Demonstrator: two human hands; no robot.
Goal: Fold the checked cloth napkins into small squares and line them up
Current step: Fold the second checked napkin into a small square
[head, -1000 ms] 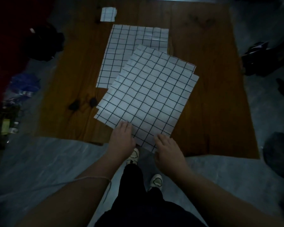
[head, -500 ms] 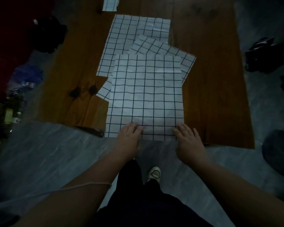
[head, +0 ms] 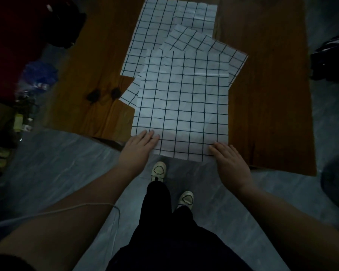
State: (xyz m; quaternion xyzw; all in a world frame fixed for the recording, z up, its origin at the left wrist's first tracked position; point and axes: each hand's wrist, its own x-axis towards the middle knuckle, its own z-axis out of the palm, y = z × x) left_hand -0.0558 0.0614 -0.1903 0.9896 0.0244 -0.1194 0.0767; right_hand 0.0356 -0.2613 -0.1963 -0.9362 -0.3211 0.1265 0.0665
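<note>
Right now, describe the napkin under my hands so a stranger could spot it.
On the wooden table lie three overlapping checked napkins. Yours is the top napkin, nearest you, overhanging the table's near edge. Unlike the tilted napkin beneath, its grid runs square to you.

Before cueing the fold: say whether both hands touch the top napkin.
Yes, left hand and right hand rest on the top napkin's near corners.

both hands (head: 137, 151) (head: 230, 163) flat on top napkin's (head: 182, 106) near corners, wooden table (head: 268, 106)
</note>
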